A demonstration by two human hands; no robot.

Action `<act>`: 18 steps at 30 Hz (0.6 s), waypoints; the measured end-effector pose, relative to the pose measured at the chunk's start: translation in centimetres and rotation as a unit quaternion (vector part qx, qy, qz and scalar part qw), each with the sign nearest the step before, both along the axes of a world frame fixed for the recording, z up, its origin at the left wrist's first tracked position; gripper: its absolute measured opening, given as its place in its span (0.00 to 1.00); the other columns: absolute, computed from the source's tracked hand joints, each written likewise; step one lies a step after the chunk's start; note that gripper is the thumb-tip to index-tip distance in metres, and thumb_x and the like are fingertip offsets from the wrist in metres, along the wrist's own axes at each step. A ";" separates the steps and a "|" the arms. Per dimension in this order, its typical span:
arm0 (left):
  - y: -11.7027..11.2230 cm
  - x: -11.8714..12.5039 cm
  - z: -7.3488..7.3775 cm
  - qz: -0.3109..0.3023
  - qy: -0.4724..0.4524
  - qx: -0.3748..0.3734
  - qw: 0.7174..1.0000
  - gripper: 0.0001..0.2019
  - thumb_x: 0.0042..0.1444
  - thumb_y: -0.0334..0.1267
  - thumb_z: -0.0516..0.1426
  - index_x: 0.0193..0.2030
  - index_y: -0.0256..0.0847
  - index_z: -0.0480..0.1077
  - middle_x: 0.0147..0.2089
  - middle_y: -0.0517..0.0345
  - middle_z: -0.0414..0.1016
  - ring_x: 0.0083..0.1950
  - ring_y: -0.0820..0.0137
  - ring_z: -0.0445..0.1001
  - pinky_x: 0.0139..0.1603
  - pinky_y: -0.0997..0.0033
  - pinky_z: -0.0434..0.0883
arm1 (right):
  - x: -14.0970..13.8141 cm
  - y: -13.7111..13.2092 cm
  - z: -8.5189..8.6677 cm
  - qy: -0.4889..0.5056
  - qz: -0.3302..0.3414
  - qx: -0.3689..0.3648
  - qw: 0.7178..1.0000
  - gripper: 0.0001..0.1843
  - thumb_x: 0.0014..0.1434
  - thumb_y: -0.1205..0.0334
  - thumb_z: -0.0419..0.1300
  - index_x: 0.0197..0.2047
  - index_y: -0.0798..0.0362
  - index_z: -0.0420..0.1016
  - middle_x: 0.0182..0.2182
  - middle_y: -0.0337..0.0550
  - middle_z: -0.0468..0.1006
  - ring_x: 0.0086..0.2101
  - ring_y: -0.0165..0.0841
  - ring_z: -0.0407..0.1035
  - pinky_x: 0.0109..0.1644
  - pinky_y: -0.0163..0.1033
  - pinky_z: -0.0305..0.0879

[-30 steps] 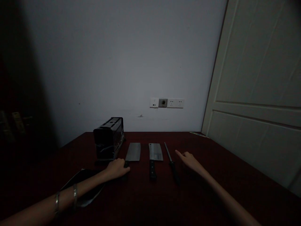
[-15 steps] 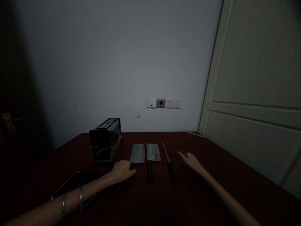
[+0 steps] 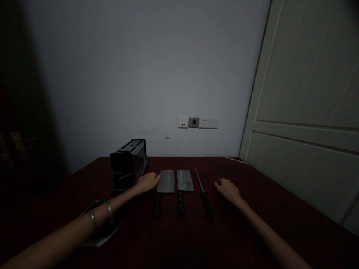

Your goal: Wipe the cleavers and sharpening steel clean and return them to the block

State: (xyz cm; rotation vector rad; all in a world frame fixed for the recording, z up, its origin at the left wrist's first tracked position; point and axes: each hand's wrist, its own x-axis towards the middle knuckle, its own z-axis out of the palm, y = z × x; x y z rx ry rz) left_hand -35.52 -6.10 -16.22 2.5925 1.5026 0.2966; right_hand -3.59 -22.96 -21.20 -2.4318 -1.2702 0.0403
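Observation:
Two cleavers lie side by side on the dark red table, blades away from me: a left cleaver [image 3: 166, 182] and a right cleaver [image 3: 184, 181], both with black riveted handles. To their right lies a sharpening steel [image 3: 206, 200] with a black handle. At the upper left edge of the left cleaver's blade is my left hand [image 3: 148, 182], a fingertip at or touching the blade; it does not grip the handle. My right hand [image 3: 228, 189] rests on the table right of the steel, its fingers curled in with nothing visible in them.
A black knife block or box-like holder [image 3: 125, 168] with a slotted top stands left of the cleavers. Under my left forearm lies a dark flat item with a pale edge [image 3: 102, 239]. Wall sockets [image 3: 209, 123] are behind the table [image 3: 179, 243]; a pale panelled door [image 3: 303, 157] stands at right.
My left hand has moved from the left cleaver's handle up beside its blade, uncovering the handle. My right hand's pointing finger has curled in. The view has shifted slightly.

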 end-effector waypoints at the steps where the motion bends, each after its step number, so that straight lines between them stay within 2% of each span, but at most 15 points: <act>1: 0.9 0.5 -0.2 0.008 -0.014 -0.002 1.000 0.24 0.59 0.49 0.41 0.38 0.35 0.72 0.46 0.40 0.73 0.49 0.54 0.71 0.46 0.59 0.66 | 0.0 0.4 -0.1 -0.018 0.003 0.004 1.000 0.19 0.58 0.53 0.48 0.38 0.57 0.72 0.39 0.57 0.76 0.40 0.45 0.71 0.39 0.43 0.63; 4: 2.9 2.0 -1.2 0.044 -0.060 -0.010 0.997 0.19 0.62 0.44 0.43 0.41 0.36 0.70 0.48 0.44 0.72 0.51 0.60 0.70 0.48 0.60 0.65 | 0.2 2.0 -0.8 -0.062 0.038 0.019 0.997 0.19 0.59 0.57 0.47 0.48 0.59 0.69 0.47 0.58 0.72 0.47 0.42 0.67 0.48 0.41 0.60; 7: 4.2 3.1 -2.4 0.090 -0.099 -0.028 0.991 0.15 0.60 0.43 0.50 0.47 0.35 0.67 0.48 0.49 0.69 0.47 0.65 0.70 0.47 0.58 0.67 | 0.7 3.3 -1.6 -0.087 0.067 0.024 0.994 0.23 0.59 0.58 0.47 0.54 0.61 0.65 0.55 0.56 0.66 0.54 0.40 0.60 0.55 0.40 0.54; 10: 5.3 3.5 -3.4 0.122 -0.133 -0.038 0.983 0.15 0.58 0.42 0.53 0.50 0.37 0.65 0.49 0.51 0.68 0.47 0.66 0.69 0.46 0.58 0.69 | 1.4 4.0 -2.3 -0.096 0.076 0.021 0.992 0.24 0.60 0.57 0.46 0.55 0.60 0.65 0.57 0.55 0.65 0.57 0.40 0.57 0.58 0.42 0.51; 15: 6.9 3.6 -4.2 0.145 -0.180 -0.047 0.972 0.15 0.58 0.41 0.53 0.50 0.37 0.65 0.49 0.51 0.68 0.47 0.66 0.69 0.45 0.59 0.69 | 2.0 4.2 -2.7 -0.098 0.080 0.020 0.992 0.23 0.61 0.56 0.46 0.55 0.59 0.66 0.57 0.55 0.64 0.57 0.40 0.56 0.58 0.44 0.51; 18: 7.5 3.4 -4.5 0.155 -0.204 -0.053 0.965 0.15 0.58 0.41 0.53 0.50 0.37 0.64 0.49 0.51 0.67 0.47 0.65 0.69 0.45 0.59 0.69 | 1.9 4.2 -2.8 -0.099 0.080 0.023 0.992 0.21 0.61 0.54 0.49 0.54 0.57 0.66 0.56 0.53 0.65 0.56 0.40 0.58 0.58 0.50 0.52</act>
